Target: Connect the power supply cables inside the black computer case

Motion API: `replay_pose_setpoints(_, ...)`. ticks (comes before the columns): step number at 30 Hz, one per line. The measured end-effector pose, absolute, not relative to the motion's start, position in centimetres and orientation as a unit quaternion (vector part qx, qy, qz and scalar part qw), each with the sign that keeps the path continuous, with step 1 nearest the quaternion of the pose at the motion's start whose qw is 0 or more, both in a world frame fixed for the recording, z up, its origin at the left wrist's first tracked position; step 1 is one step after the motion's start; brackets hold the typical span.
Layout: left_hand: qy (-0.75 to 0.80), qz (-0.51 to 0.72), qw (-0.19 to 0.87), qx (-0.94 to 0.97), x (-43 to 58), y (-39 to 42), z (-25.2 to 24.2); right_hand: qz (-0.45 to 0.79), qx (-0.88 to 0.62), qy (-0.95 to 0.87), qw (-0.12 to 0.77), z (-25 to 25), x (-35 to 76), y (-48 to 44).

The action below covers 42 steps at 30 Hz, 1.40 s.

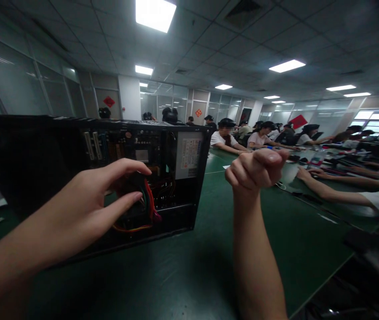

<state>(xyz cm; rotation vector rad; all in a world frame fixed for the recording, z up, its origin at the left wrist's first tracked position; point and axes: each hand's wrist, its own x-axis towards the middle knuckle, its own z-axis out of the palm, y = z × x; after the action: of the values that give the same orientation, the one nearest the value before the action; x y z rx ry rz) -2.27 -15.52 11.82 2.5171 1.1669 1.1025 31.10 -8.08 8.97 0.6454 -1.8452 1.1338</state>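
Table [176, 275]: green; its near right edge slants down toward the bottom of the view. Open surface spreads in front of the case [176, 220] and off its right end, as far as that edge.
Case place: on the left part of the table, its right end well in from the table's near right edge; its upper left corner runs to the border of the view.
Case inside: black, open on the side toward the viewer. The power supply [187, 155], grey with a printed label, fills the upper right corner. Left of it is a board with pale slots [92, 146]. Wires [151, 204], red, green and yellow, hang low in the middle.
Case direction: upright, the open side facing the viewer; its long axis, as seen, runs left to right.
Left hand [92, 191]: reaches in at the open side, thumb and forefinger a little apart beside the wires. The other fingers are mostly hidden, so I cannot tell whether they grip anything.
Right hand [258, 169]: a closed fist, raised above the table right of the case and apart from it; whether something is inside cannot be seen.
Far side: several people sit along the tables; at the right, a co-worker's arm [329, 191] stretches over the surface.
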Motion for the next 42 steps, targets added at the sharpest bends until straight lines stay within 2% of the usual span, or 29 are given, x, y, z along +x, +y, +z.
replay_pose_setpoints(2, 0.398, 0.379, 0.09, 0.831, -2.0, -15.7, 11.9, 0.397, 0.164, -0.764, 0.481, 10.0, 28.8, -10.3)
replay_pose_setpoints(4, 0.39, 0.396, 0.111, 0.824, -1.5, -15.8, 11.8, 0.292, -0.002, -0.797, 0.529, 11.0, 26.5, -12.8)
replay_pose_setpoints(6, 0.371, 0.421, 0.135, 0.817, -1.1, -15.7, 11.6, 0.127, -0.145, -0.843, 0.502, 11.8, 24.4, -14.8)
replay_pose_setpoints(9, 0.341, 0.46, 0.159, 0.804, -0.8, -15.1, 11.2, -0.085, -0.21, -0.853, 0.47, 12.1, 21.7, -16.0)
replay_pose_setpoints(13, 0.332, 0.478, 0.124, 0.804, -1.2, -14.2, 11.0, -0.215, -0.238, -0.851, 0.416, 11.2, 19.5, -15.1)
replay_pose_setpoints(20, 0.333, 0.471, 0.109, 0.81, -1.4, -13.0, 10.6, -0.235, -0.208, -0.888, 0.337, 10.3, 18.8, -13.8)
replay_pose_setpoints(25, 0.309, 0.456, 0.143, 0.822, -1.4, -12.6, 10.3, -0.239, -0.217, -0.884, 0.338, 9.9, 18.6, -12.9)
replay_pose_setpoints(32, 0.33, 0.342, 0.214, 0.854, -2.9, -12.4, 10.9, -0.267, -0.275, -0.856, 0.346, 10.0, 20.7, -11.1)
replay_pose_setpoints(38, 0.321, 0.237, 0.128, 0.908, -3.5, -12.7, 11.4, -0.307, -0.308, -0.796, 0.42, 10.8, 24.4, -11.0)
replay_pose_setpoints(42, 0.337, 0.265, 0.02, 0.903, -2.8, -12.1, 10.7, -0.301, -0.322, -0.787, 0.431, 11.0, 25.4, -11.1)
